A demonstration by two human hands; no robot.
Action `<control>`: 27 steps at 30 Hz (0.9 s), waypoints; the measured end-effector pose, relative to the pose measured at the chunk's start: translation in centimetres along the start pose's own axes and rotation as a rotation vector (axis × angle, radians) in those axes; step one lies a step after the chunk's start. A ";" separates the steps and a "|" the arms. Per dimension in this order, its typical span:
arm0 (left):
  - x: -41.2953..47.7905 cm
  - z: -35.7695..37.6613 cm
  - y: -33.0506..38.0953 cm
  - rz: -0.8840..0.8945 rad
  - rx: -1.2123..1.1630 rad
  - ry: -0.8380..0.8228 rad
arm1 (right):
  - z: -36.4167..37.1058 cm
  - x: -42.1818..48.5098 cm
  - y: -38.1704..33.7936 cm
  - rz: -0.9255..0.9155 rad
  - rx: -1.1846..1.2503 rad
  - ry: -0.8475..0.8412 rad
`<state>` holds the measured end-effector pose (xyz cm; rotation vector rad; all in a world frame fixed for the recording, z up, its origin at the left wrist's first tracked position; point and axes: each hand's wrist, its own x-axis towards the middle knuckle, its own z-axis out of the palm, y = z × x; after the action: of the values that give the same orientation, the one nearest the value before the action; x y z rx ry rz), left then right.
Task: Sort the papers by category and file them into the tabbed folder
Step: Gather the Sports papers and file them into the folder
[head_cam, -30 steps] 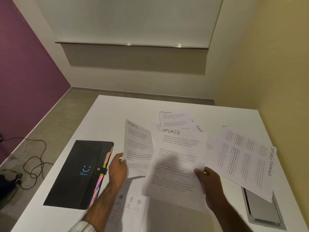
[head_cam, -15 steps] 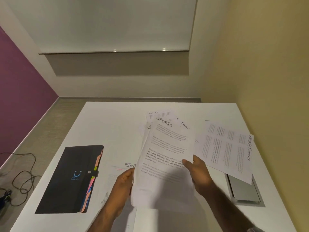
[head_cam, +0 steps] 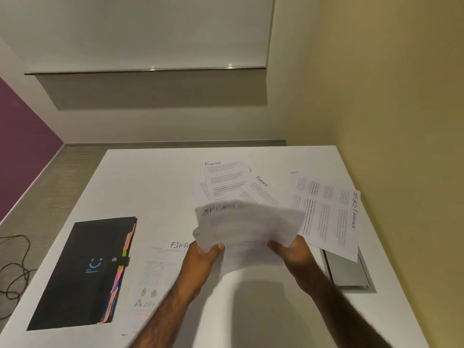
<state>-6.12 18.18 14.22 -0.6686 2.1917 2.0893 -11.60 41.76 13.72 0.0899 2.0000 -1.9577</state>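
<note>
Both hands hold a small stack of SPORTS sheets (head_cam: pixel 247 226) above the table, blurred by motion. My left hand (head_cam: pixel 203 257) grips its lower left edge, thumb on top. My right hand (head_cam: pixel 292 252) grips its lower right edge. The black tabbed folder (head_cam: pixel 85 272) lies shut at the left, coloured tabs along its right side. FINANCE sheets (head_cam: pixel 226 177) are fanned out beyond the stack. A sheet marked SPORTS FINANCE (head_cam: pixel 326 212) lies to the right. Another sheet marked FINA... (head_cam: pixel 155 272) lies flat under my left forearm.
The white table (head_cam: pixel 150 187) stands against a yellowish wall on the right. A grey recessed panel (head_cam: pixel 349 272) sits in the table near its right edge, partly under the SPORTS FINANCE sheet. Black cables (head_cam: pixel 12 267) lie on the floor at the left.
The two separate SPORTS sheets have been brought together into one stack held by both hands, and the stack has dropped lower and flatter toward the table.
</note>
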 end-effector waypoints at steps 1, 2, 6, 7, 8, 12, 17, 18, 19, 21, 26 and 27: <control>-0.2 0.4 -0.3 0.015 0.001 0.003 | -0.1 -0.1 0.3 0.000 -0.003 0.041; -0.4 0.8 -0.6 0.027 0.002 0.002 | -0.1 -0.2 0.4 0.015 -0.014 0.080; -0.5 1.7 -1.8 0.023 -0.002 -0.035 | -0.4 -0.2 1.0 0.055 -0.128 0.134; -0.4 1.8 -2.1 0.015 -0.007 -0.035 | -0.5 -0.2 1.1 0.051 -0.135 0.123; -0.4 1.9 -2.3 0.003 -0.004 -0.034 | -0.6 -0.3 1.0 0.051 -0.125 0.112; -0.7 2.7 -3.8 -0.018 0.043 -0.026 | -1.0 -0.5 2.4 0.126 -0.179 0.127; -1.0 3.4 -4.2 -0.007 0.082 0.018 | -1.1 -0.6 3.1 0.108 -0.245 0.201; -1.0 3.4 -4.3 -0.018 0.077 0.008 | -1.1 -0.7 3.0 0.101 -0.250 0.213; -0.9 3.4 -4.6 -0.031 0.069 -0.007 | -1.3 -0.7 3.4 0.107 -0.274 0.211; -0.9 3.6 -5.4 -0.074 0.076 -0.039 | -1.4 -0.8 4.1 0.124 -0.322 0.186; 0.6 4.6 -6.3 -0.117 0.134 -0.051 | -2.1 -0.6 5.2 0.110 -0.369 0.202; 1.2 4.8 -6.6 -0.112 0.146 -0.043 | -2.4 -0.3 5.5 0.127 -0.380 0.205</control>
<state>-6.27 22.47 7.20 -0.7081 2.2024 1.8525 -10.25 44.43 8.48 0.3267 2.3967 -1.5137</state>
